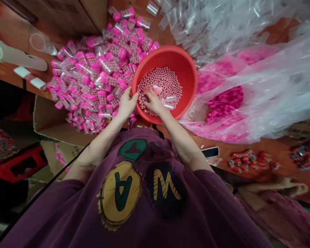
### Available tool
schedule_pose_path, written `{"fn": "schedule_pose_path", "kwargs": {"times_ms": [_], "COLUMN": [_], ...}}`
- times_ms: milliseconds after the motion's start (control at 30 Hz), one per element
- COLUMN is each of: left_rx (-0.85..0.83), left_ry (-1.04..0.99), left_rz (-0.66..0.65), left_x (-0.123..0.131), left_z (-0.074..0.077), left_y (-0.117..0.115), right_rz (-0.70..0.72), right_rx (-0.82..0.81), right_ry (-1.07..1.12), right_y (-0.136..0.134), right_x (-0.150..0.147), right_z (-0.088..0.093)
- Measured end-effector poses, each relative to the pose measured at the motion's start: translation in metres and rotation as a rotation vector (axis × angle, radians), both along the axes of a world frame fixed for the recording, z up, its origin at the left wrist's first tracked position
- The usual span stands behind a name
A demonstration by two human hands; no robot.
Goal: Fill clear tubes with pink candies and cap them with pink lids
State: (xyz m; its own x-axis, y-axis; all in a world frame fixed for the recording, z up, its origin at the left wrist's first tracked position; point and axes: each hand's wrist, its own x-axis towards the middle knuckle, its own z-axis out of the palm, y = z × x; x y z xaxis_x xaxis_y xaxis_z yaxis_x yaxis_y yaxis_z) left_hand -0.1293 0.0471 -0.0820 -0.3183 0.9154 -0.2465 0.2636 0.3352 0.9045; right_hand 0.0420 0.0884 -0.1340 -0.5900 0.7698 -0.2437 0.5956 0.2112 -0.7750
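A red plastic basin (189, 74) holds small pink beads (167, 79), with a clear tube (169, 102) and a pale pink scrap (157, 90) among them. My left hand (127, 102) is closed at the basin's left rim, thumb across the edge and fingers partly hidden. Inside the basin, my right hand (155, 103) reaches low into the beads with its fingers curled together; whatever lies between them is hidden. Just left of the basin is a big heap of bead-filled clear vials (111, 65) with bright pink caps.
Empty clear tubes (188, 24) are piled behind the basin. To the right lies a plastic bag (276, 89) of loose pink caps (226, 103). A phone (210, 152) rests near the table edge, and a cardboard box (54, 120) stands below left. Another person's arm (271, 186) shows lower right.
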Motion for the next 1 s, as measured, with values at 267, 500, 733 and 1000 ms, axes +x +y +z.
{"fn": "schedule_pose_path", "kwargs": {"times_ms": [267,500,733,1000], "left_rx": [0.043,-0.137,-0.255,-0.305], "left_ry": [-0.182,-0.629,-0.683,-0.742], "left_rz": [-0.182,-0.172,-0.326,-0.326], "left_x": [0.024,0.056,0.052,0.052], "left_z": [0.025,0.035,0.056,0.062], "left_y": [-0.003,-0.002,-0.004,-0.008], "right_rz": [-0.484,-0.455,-0.245,-0.290], "right_rx": [0.007,-0.090,-0.040,-0.286], "right_ry": [0.276,0.383,0.386,0.556], "right_y": [-0.032,-0.047,-0.039,-0.043], "right_x": [0.021,0.054,0.091,0.085], "right_z": [0.034,0.065,0.113,0.106]}}
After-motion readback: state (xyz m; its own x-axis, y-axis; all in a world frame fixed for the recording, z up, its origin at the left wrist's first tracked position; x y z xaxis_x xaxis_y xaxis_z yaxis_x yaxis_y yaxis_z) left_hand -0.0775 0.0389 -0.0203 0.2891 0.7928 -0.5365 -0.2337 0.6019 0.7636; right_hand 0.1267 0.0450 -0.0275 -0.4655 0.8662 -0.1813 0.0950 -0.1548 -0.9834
